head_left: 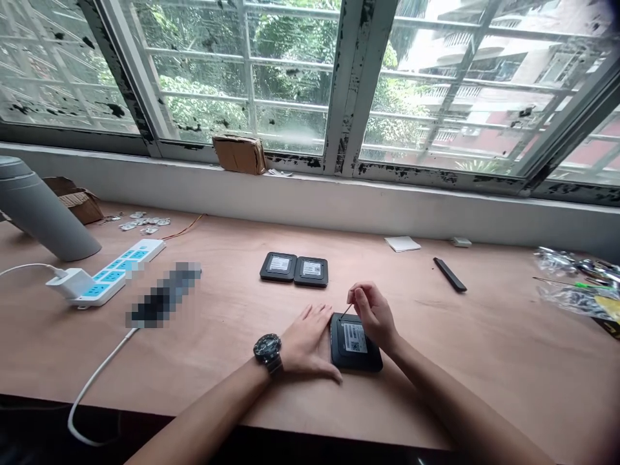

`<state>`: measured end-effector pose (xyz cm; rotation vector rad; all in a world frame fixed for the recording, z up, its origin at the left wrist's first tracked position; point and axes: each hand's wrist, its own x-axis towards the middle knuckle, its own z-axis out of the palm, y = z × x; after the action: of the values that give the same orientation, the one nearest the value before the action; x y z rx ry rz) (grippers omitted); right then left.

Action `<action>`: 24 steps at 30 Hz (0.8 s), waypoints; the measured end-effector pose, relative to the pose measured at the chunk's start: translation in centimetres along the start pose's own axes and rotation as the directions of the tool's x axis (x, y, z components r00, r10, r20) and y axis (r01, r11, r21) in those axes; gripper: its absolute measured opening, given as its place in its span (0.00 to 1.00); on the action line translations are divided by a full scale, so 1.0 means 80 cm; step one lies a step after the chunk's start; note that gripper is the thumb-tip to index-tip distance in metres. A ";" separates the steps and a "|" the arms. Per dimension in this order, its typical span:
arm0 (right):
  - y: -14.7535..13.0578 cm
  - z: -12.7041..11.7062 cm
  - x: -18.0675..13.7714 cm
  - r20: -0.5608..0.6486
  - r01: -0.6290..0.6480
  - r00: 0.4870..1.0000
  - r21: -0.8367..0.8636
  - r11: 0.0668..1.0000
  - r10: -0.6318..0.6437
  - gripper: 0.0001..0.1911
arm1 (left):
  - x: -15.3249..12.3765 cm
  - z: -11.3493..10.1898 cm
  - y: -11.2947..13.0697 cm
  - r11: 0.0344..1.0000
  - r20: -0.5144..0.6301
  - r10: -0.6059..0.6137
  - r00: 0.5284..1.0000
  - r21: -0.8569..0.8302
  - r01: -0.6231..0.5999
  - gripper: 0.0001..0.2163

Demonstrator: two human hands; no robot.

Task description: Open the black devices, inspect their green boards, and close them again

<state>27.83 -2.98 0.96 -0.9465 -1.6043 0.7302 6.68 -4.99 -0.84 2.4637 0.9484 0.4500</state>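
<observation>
My left hand [307, 342] lies flat on the wooden desk [436, 361], with a black wristwatch [267, 352] on its wrist and its fingers against the left edge of a black square device [357, 354]. The device has a white label and lies flat. My right hand [372, 315] pinches a thin metal pin [345, 311], whose tip meets the device near its upper left corner. Two similar labelled black devices [278, 266] [310, 271] lie side by side, further up the desk.
A blue-and-white power strip [109, 272] with a white plug and cable lies at left, beside a grey cylinder [41, 213]. Small metal pieces [140, 223] lie behind it. A black bar [450, 274] lies at right, near plastic bags [576, 284] holding a green-handled screwdriver. Windows run along the back.
</observation>
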 end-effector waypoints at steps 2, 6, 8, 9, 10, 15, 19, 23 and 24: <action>0.003 0.001 0.000 -0.006 -0.017 1.000 -0.012 1.000 0.017 0.14 | 0.000 0.001 -0.001 1.000 -0.006 -0.002 1.000 0.004 0.002 0.59; 0.001 0.001 0.001 0.034 -0.013 0.999 -0.012 1.000 0.013 0.13 | 0.001 0.004 -0.003 1.000 -0.018 -0.006 1.000 -0.009 0.006 0.58; -0.004 0.000 0.002 0.084 0.013 0.996 -0.023 1.000 -0.011 0.13 | 0.001 0.004 -0.005 1.000 -0.024 -0.004 1.000 -0.019 0.003 0.59; -0.007 -0.001 0.002 0.115 0.023 0.993 -0.033 0.999 -0.019 0.12 | 0.001 0.004 -0.005 1.000 -0.027 -0.004 1.000 -0.021 0.004 0.59; -0.011 -0.002 0.003 0.146 0.021 0.989 -0.037 0.999 -0.016 0.12 | 0.001 0.005 -0.006 1.000 -0.028 -0.007 1.000 -0.022 0.007 0.59; -0.017 -0.008 0.008 0.246 -0.114 0.967 0.151 0.982 0.074 0.21 | 0.001 0.007 -0.009 1.000 -0.013 -0.022 1.000 -0.019 0.022 0.59; -0.011 -0.007 0.009 0.253 -0.118 0.966 0.231 0.966 0.057 0.14 | 0.002 0.007 -0.010 1.000 -0.017 -0.006 1.000 -0.023 0.006 0.59; -0.012 -0.008 0.007 0.275 -0.115 0.959 0.134 0.984 0.075 0.13 | 0.002 0.005 -0.009 1.000 -0.016 -0.011 1.000 -0.005 0.011 0.60; -0.015 -0.011 0.007 0.256 -0.117 0.963 0.117 0.986 0.084 0.15 | 0.002 0.005 -0.008 1.000 -0.013 -0.016 1.000 -0.005 0.016 0.60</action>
<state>28.39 -3.07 2.43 -0.8712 -1.7115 1.0481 6.58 -4.57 -1.48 2.4503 0.9705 0.4633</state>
